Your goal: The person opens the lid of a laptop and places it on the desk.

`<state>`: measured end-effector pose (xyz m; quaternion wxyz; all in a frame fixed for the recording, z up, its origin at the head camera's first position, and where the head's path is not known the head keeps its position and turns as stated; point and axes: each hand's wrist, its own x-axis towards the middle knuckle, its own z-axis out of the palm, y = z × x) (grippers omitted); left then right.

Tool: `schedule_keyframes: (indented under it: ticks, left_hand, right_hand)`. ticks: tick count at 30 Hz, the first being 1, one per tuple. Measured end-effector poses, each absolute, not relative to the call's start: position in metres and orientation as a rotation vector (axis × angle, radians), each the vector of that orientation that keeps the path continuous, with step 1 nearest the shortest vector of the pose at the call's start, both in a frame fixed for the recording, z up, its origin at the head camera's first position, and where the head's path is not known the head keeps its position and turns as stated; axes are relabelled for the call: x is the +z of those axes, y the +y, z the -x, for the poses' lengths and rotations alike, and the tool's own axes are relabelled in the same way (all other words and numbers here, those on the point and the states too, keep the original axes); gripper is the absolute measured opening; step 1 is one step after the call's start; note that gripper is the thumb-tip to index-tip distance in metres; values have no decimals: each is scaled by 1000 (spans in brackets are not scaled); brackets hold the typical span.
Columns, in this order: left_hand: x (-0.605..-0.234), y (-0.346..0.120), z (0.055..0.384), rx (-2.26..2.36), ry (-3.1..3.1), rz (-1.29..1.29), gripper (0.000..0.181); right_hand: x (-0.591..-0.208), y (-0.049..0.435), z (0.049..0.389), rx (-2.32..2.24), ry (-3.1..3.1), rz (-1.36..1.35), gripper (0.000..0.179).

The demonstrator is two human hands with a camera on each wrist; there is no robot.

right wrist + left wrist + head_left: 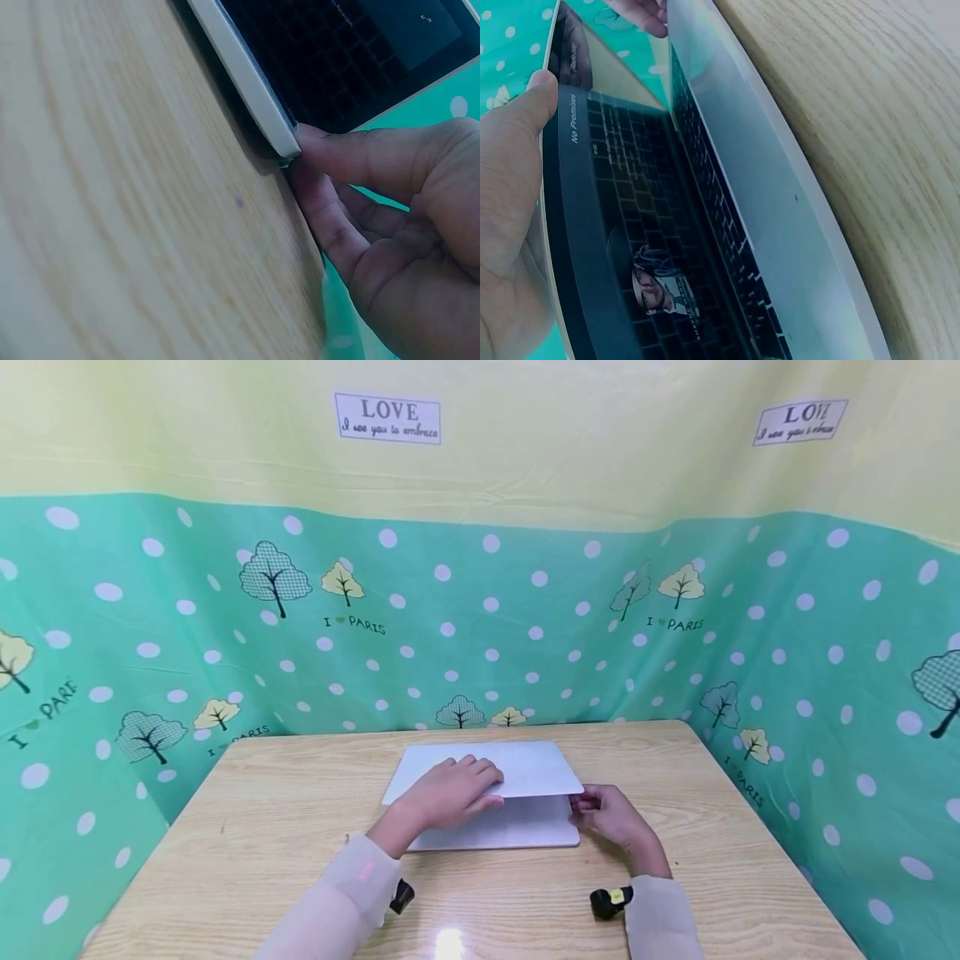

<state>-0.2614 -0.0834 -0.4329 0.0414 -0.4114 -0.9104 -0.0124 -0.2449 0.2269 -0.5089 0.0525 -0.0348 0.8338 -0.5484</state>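
My left hand (pixel 453 793) grips the partly raised laptop lid (pixel 536 768); right hand (pixel 611 814) pinches base corner (pixel 279 139), fingers (pixel 334 221) probably underneath.

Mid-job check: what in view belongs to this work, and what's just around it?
In the job:
Laptop, lid partly open
Left hand, holding the lid
Right hand, pinching the base's corner

Just around:
Wooden table
Patterned cloth backdrop
Black devices at the wrists

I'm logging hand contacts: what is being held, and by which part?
A laptop: the left hand grips the free edge of its lid, and the right hand pinches the base at the right side.
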Motion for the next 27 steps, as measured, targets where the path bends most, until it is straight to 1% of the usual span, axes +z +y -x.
schedule_keyframes:
  ticks: [8,18,27]
  left_hand:
    - [-427,-83,264,-72,-2775,1239,42]
    - [-423,-84,267,-160,-2753,1236,31]
    - [-422,-84,271,-196,-2742,1205,30]
  right_hand:
    - [-509,227,245,-1672,2534,136,44]
    - [-509,226,244,-1692,2517,127,47]
    - [-509,226,245,-1670,2525,141,46]
